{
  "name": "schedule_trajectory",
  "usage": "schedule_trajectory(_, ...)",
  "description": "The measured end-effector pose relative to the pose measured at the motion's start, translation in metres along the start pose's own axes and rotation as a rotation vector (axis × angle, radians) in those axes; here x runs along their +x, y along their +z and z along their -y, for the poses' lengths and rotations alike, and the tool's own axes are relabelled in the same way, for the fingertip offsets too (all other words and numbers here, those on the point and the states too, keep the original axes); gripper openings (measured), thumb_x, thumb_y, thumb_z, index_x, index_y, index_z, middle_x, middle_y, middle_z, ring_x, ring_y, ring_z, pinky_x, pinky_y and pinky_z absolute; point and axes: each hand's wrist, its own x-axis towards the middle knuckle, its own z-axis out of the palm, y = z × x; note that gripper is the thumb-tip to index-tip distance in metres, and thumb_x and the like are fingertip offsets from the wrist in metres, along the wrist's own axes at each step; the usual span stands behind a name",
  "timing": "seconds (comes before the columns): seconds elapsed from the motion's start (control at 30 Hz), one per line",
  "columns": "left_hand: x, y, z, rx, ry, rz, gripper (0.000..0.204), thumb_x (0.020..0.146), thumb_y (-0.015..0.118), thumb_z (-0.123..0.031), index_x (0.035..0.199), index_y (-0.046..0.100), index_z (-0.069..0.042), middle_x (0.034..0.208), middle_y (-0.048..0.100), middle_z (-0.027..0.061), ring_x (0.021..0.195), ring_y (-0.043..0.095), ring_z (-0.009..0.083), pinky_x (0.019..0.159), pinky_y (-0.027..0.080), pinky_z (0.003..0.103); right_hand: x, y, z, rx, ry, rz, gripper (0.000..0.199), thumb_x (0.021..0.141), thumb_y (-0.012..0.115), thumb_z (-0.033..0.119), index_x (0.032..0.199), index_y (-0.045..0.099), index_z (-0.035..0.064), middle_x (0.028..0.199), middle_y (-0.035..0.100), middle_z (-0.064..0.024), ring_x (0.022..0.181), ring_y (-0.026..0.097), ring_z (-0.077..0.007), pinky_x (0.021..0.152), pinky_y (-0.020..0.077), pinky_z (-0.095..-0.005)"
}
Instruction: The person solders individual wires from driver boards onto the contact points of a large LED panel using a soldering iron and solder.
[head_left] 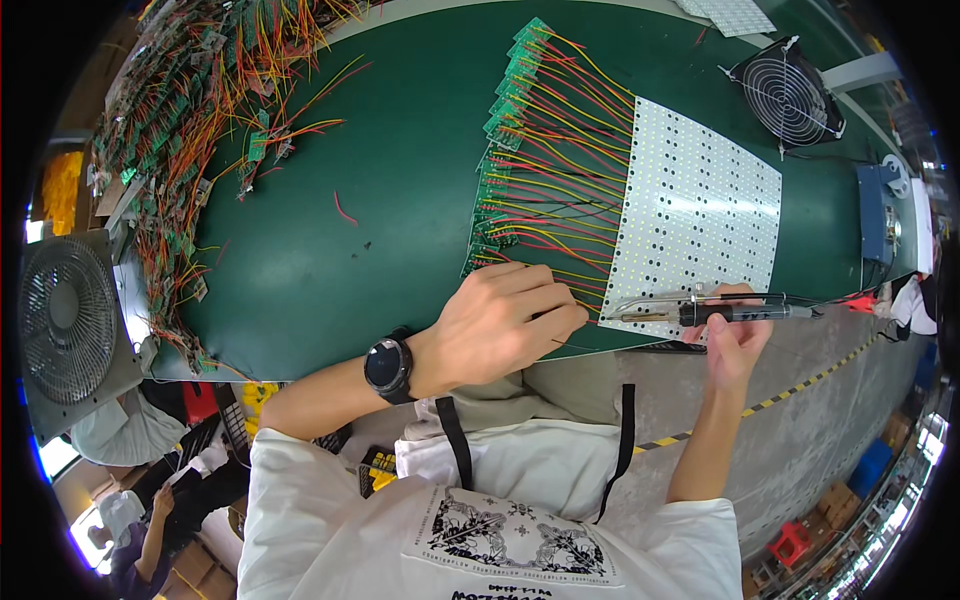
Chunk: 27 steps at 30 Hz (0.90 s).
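My left hand (508,322), with a black watch on its wrist, is closed in a pinch at the near left corner of a white LED panel (700,190). A thin wire (592,320) runs from its fingertips to the panel's edge. In my right hand (738,345) is a black soldering iron (745,314) with a thin metal feed tube alongside. Its tip points left, close to that same corner; whether it touches cannot be made out. Red and yellow wires (570,185) link the panel's left edge to a column of overlapping green circuit boards (497,190).
A large heap of wired circuit boards (170,170) covers the left of the green table (330,270). A small guarded fan (787,92) stands back right, near a blue box (878,215). A larger fan (66,312) is far left. Another person (140,530) sits lower left.
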Motion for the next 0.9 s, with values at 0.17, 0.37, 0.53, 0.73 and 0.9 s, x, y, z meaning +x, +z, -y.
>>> schedule_trajectory(0.17,-0.0002,0.0008,0.0007,0.023,0.004,0.000,0.016,0.070,0.074,-0.004,0.085,0.068,-0.006,0.075,0.061,0.0018,0.066,0.057,0.0193,0.055,0.047,0.032,-0.0008,-0.0020,0.0010,-0.026,0.018,0.052,0.022,0.081,0.069,-0.001,0.099,0.057,-0.0078,0.088,0.061,-0.0143,0.060,0.065,-0.0221,0.051,0.0571,-0.0314)
schedule_trajectory(0.37,-0.0011,0.0016,0.0008,0.037,-0.001,0.004,0.017,0.070,0.074,-0.005,0.086,0.068,-0.006,0.076,0.060,0.0020,0.066,0.057,0.0196,0.055,0.047,0.032,-0.0010,-0.0046,-0.0009,-0.013,0.013,0.095,0.023,0.081,0.069,-0.004,0.101,0.057,-0.0076,0.090,0.061,-0.0145,0.063,0.066,-0.0228,0.053,0.0591,-0.0332)
schedule_trajectory(0.53,-0.0011,0.0019,0.0012,0.038,0.002,0.004,0.017,0.071,0.074,-0.005,0.086,0.067,-0.006,0.076,0.060,0.0022,0.066,0.057,0.0198,0.055,0.047,0.033,-0.0020,-0.0040,-0.0003,-0.006,0.017,0.094,0.024,0.081,0.068,-0.004,0.102,0.058,-0.0074,0.092,0.061,-0.0146,0.067,0.067,-0.0234,0.054,0.0613,-0.0337)
schedule_trajectory(0.73,-0.0010,0.0012,0.0006,0.037,-0.002,0.008,0.017,0.071,0.074,-0.005,0.086,0.067,-0.006,0.077,0.061,0.0023,0.067,0.057,0.0197,0.055,0.047,0.033,-0.0019,-0.0036,-0.0008,-0.017,0.010,0.094,0.024,0.081,0.069,-0.004,0.102,0.058,-0.0075,0.093,0.061,-0.0155,0.067,0.068,-0.0238,0.054,0.0613,-0.0338)
schedule_trajectory(0.9,-0.0019,0.0018,0.0001,0.048,0.008,0.001,0.018,0.069,0.073,-0.005,0.086,0.068,-0.006,0.080,0.061,0.0014,0.069,0.057,0.0189,0.056,0.048,0.032,-0.0020,-0.0026,0.0007,-0.029,0.020,0.086,0.024,0.081,0.069,-0.004,0.102,0.058,-0.0073,0.091,0.062,-0.0152,0.064,0.067,-0.0243,0.053,0.0606,-0.0338)
